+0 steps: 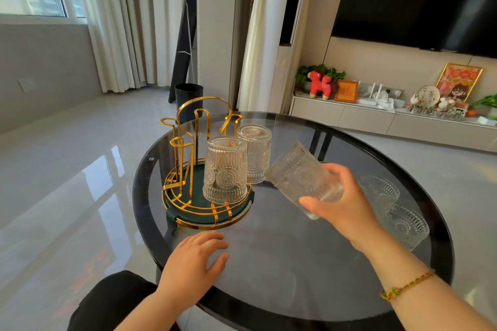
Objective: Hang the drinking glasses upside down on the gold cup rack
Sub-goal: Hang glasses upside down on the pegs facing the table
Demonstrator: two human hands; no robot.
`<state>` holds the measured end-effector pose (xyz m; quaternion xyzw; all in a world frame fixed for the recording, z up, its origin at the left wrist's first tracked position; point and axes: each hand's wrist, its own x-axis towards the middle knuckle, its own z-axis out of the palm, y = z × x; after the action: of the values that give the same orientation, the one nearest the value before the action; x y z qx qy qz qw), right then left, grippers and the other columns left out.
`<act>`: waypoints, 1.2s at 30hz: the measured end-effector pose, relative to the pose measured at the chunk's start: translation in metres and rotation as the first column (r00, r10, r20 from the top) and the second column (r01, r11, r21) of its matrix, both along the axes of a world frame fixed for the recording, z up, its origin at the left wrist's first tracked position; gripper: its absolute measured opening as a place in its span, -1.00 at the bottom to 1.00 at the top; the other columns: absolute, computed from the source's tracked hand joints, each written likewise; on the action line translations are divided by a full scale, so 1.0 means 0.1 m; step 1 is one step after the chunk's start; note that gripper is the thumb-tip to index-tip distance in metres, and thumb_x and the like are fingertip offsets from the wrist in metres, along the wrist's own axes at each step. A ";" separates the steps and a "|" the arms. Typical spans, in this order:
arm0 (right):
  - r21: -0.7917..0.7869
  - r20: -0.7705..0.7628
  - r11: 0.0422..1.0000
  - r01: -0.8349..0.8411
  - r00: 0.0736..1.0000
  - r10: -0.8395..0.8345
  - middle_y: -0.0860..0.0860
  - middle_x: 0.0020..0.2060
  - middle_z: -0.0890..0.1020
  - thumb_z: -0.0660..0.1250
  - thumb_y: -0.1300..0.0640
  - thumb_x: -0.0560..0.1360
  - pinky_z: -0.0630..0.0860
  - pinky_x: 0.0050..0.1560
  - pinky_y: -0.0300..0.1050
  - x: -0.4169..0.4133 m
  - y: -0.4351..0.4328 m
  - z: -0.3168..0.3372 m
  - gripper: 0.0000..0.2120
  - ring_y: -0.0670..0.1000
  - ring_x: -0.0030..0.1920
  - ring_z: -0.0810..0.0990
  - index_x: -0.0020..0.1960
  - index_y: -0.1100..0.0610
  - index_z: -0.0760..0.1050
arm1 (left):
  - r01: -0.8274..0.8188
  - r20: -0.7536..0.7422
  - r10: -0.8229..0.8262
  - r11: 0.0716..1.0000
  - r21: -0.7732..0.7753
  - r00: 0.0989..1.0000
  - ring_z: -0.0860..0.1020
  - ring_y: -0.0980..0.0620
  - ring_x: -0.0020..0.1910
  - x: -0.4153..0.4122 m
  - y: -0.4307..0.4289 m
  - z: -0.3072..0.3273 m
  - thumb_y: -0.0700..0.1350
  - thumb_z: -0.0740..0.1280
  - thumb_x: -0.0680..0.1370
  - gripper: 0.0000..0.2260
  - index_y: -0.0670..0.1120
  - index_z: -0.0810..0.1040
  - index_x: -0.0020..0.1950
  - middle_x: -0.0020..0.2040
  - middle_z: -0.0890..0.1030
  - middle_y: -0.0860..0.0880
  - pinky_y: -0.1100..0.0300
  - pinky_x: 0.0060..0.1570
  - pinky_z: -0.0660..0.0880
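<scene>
The gold cup rack (188,142) with a dark green round base stands on the left part of the round glass table (269,263). Two embossed clear glasses hang upside down on its right pegs: a near glass (225,169) and a far glass (254,153). My right hand (341,204) grips a third glass (301,174) above the table, tilted with its base pointing up-left toward the rack. Two more glasses (382,188) (408,226) stand on the table behind my right hand, partly hidden. My left hand (193,258) rests flat on the table near the rack's front, holding nothing.
The rack's left and back pegs (180,148) carry no glasses. A dark bin (188,99) stands on the floor beyond the table. A low TV cabinet (376,115) with ornaments runs along the right wall. My dark-clothed knee (115,301) is at the table's near left edge.
</scene>
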<state>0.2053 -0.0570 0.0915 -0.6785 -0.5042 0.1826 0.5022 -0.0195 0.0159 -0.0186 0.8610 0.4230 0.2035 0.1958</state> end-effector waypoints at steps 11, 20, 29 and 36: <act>0.013 0.162 0.984 -0.177 0.972 0.172 -0.23 0.01 0.46 0.52 -0.06 0.07 0.38 -0.05 -0.25 -0.08 0.12 0.83 -0.44 -0.19 0.05 0.45 -0.05 -0.26 0.30 | -0.398 0.217 0.385 0.917 0.022 0.897 0.38 -0.14 0.31 -0.37 0.48 0.10 -0.16 0.31 0.48 -0.66 -0.07 0.42 0.25 0.31 0.46 -0.11 -0.09 0.36 0.19; 0.001 0.335 0.947 -0.321 0.892 0.302 -0.34 -0.07 0.35 0.45 -0.10 0.14 0.32 -0.26 -0.59 -0.64 0.70 1.19 -0.36 -0.40 -0.10 0.32 0.14 -0.15 0.27 | -0.381 0.232 0.387 0.922 -0.073 0.892 0.14 -0.05 0.44 -0.40 0.58 -0.04 -0.07 0.20 0.53 -0.55 0.05 0.15 0.40 0.47 0.20 -0.01 0.04 0.43 0.00; -0.020 0.388 0.921 -0.389 0.846 0.365 -0.12 0.09 0.37 0.46 0.00 0.23 0.30 -0.25 -0.63 -1.10 1.18 1.30 -0.33 -0.15 0.04 0.36 0.27 0.01 0.27 | -0.333 0.264 0.345 0.939 -0.090 0.901 0.09 0.01 0.45 -0.44 0.63 -0.07 -0.04 0.16 0.55 -0.54 0.07 0.08 0.41 0.48 0.14 0.04 0.12 0.42 -0.04; -0.160 0.417 0.897 -0.412 0.796 0.440 -0.07 0.17 0.37 0.46 -0.01 0.24 0.25 -0.15 -0.44 -1.34 1.41 1.04 -0.31 -0.14 0.09 0.28 0.29 0.00 0.24 | -0.318 0.285 0.317 0.947 -0.041 0.905 0.10 0.05 0.44 -0.46 0.66 -0.13 -0.04 0.14 0.56 -0.55 0.08 0.06 0.41 0.48 0.14 0.05 0.21 0.38 -0.09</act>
<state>0.0715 0.0838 0.1959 -0.5859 -0.7385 0.1470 0.2995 -0.0652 0.0818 -0.0321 0.7424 0.5237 0.3571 0.2169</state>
